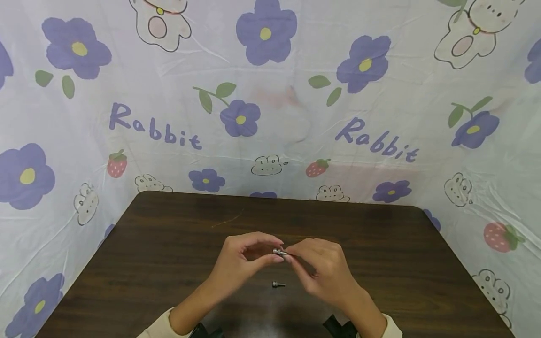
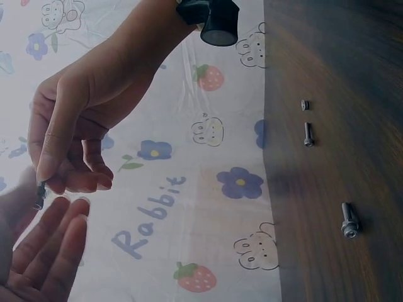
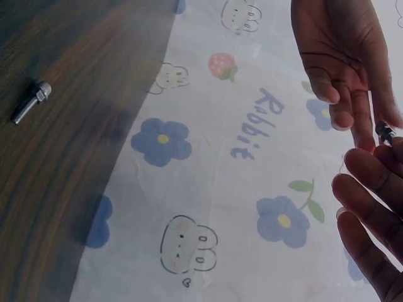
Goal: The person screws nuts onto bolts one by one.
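In the head view, both hands meet above the middle of the table around a small metal bolt [image 1: 280,252]. The left hand [image 1: 243,258] holds the bolt's head end between thumb and fingertips. From the other side, the right hand [image 1: 325,265] pinches its thin end. The fingertips cover much of this bolt [image 2: 40,195] in both wrist views. A second bolt [image 1: 278,284] lies on the table below the hands, its thicker head [image 3: 43,92] visible in the right wrist view.
The dark wooden table [image 1: 169,234] stands before a hanging cloth [image 1: 287,122] printed with flowers and rabbits. In the left wrist view, a small nut [image 2: 305,105] and a thinner screw [image 2: 308,134] lie near the larger bolt [image 2: 350,220].
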Available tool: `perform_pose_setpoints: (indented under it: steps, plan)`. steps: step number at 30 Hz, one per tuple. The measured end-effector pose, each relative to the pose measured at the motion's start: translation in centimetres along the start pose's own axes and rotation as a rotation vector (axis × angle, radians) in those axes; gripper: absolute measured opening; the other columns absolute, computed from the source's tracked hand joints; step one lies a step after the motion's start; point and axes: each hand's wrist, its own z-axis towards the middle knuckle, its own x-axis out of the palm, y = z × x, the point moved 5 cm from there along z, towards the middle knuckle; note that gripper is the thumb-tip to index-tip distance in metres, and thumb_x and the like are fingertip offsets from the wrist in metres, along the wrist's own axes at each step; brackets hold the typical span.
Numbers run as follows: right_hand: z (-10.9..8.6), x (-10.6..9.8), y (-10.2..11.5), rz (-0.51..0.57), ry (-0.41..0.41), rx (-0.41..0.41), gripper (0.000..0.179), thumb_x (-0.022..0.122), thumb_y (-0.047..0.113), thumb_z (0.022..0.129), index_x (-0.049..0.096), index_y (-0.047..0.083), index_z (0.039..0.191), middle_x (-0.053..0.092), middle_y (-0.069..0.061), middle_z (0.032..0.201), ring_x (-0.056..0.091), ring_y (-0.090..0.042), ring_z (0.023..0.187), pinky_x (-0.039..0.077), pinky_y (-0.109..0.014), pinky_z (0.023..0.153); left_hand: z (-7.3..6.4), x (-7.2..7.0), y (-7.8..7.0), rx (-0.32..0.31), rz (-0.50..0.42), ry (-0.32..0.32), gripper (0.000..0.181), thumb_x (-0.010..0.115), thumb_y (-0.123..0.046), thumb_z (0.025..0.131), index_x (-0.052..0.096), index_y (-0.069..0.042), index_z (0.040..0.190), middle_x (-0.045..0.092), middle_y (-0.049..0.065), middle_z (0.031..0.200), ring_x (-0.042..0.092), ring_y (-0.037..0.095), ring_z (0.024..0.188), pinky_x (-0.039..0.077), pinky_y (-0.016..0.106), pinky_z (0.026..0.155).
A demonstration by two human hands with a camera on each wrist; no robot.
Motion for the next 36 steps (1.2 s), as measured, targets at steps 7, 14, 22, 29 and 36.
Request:
perform_pose_setpoints:
  steps: [7,14,22,29,36]
  plan:
    - [-0.05,0.09,0.08,0.015,-0.002,0.001,0.018,0.063,0.019,0.103,0.075,0.008,0.095,0.075,-0.002,0.085,0.071,-0.013,0.073,0.059,-0.027,0.064,-0.02,-0.13,-0.09,0.028,0.01,-0.014,0.013,0.077,-0.006,0.089,0.077,-0.007,0.102,0.076,0.004,0.095,0.073,0.017,0.08,0.062,0.037,0.063]
    - [-0.11,0.21,0.14,0.005,-0.005,-0.017,0.018,0.063,0.018,0.103,0.074,0.007,0.094,0.074,-0.001,0.083,0.07,-0.012,0.071,0.058,-0.026,0.062,-0.12,0.04,-0.02,-0.049,-0.005,-0.014,0.008,0.076,-0.009,0.092,0.076,-0.01,0.1,0.076,0.004,0.09,0.073,0.02,0.073,0.062,0.036,0.062]
    - [-0.24,0.51,0.3,0.008,0.0,-0.04,0.016,0.064,0.018,0.102,0.073,0.008,0.093,0.073,0.0,0.081,0.069,-0.01,0.069,0.057,-0.025,0.062,-0.23,0.32,0.33,-0.113,0.018,0.011,0.003,0.072,-0.012,0.096,0.074,-0.01,0.096,0.072,0.007,0.083,0.07,0.014,0.069,0.06,0.03,0.061]
    - [-0.29,0.57,0.49,-0.005,-0.002,-0.048,0.017,0.063,0.018,0.102,0.073,0.009,0.092,0.072,0.002,0.08,0.068,-0.009,0.068,0.057,-0.025,0.061,-0.24,0.43,0.42,-0.121,0.048,0.034,0.009,0.067,-0.014,0.1,0.074,-0.013,0.094,0.07,0.0,0.076,0.066,0.01,0.063,0.055,0.027,0.056]
    - [-0.21,0.49,0.48,-0.011,-0.008,-0.047,0.017,0.064,0.018,0.102,0.073,0.009,0.091,0.073,0.001,0.079,0.068,-0.009,0.068,0.057,-0.026,0.06,-0.1,0.57,0.4,-0.121,0.072,0.073,0.021,0.06,-0.013,0.104,0.073,-0.012,0.087,0.068,-0.002,0.072,0.066,0.009,0.064,0.059,0.031,0.065]
